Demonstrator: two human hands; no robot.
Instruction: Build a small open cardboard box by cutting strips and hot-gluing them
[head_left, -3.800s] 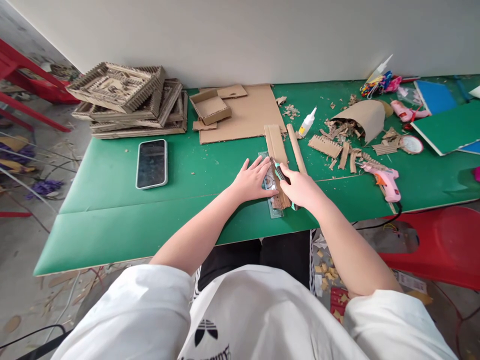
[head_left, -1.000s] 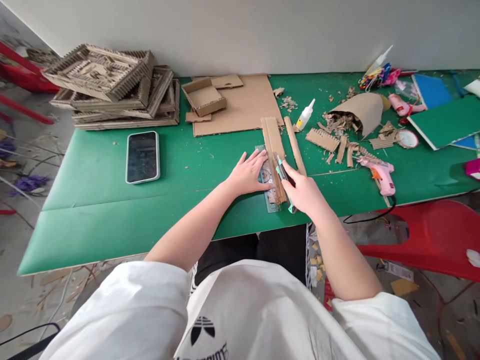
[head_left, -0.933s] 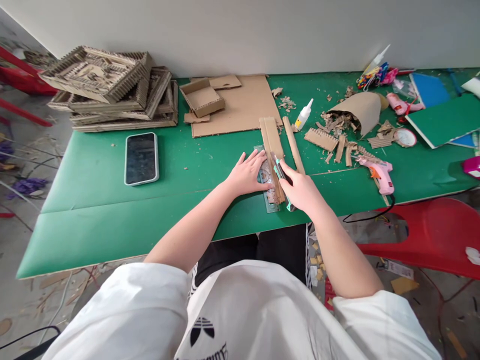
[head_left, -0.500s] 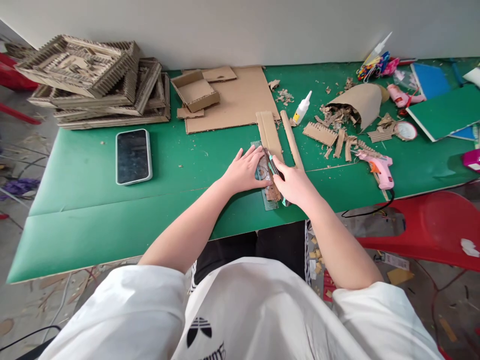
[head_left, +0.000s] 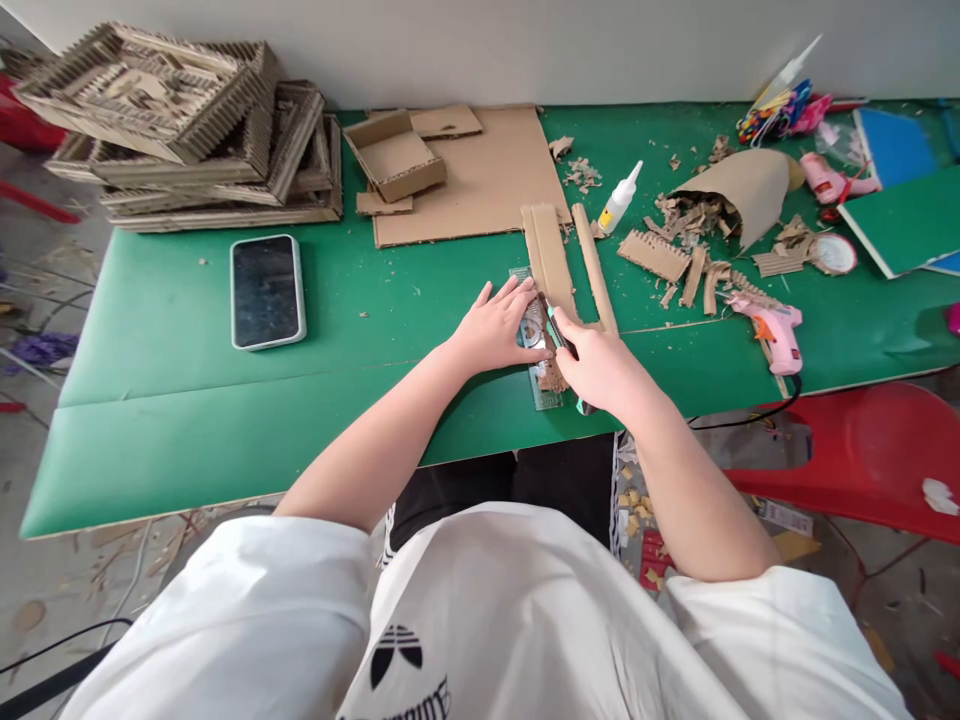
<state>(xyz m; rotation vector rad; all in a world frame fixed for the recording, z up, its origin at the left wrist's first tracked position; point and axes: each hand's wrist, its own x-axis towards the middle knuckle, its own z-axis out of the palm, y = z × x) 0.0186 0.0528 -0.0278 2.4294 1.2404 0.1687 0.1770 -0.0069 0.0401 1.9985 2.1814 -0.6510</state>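
My left hand (head_left: pixel 496 328) lies spread with its fingers on a clear ruler (head_left: pixel 548 398), which overlaps the left side of a corrugated cardboard strip (head_left: pixel 550 250). In my right hand (head_left: pixel 606 370) is a green and black utility knife (head_left: pixel 555 328), its blade end close to the ruler's edge on the strip. Part of the knife is hidden by my fingers. A narrower cardboard strip (head_left: pixel 592 265) lies just right of the wide one. Behind them a small open cardboard box (head_left: pixel 395 158) rests on a flat cardboard sheet (head_left: pixel 499 185).
Stacked cardboard frames (head_left: pixel 187 140) stand at back left, with a phone (head_left: pixel 265 292) before them. A glue bottle (head_left: pixel 619 200), cardboard scraps (head_left: pixel 694 222), a pink glue gun (head_left: pixel 772 328) and a green board (head_left: pixel 911 222) lie rightward. A red stool (head_left: pixel 885 455) is beside the table.
My right hand and the knife have shifted slightly along the strip beside the ruler. My left hand stays pressed on the ruler. The whole view has shifted a little.
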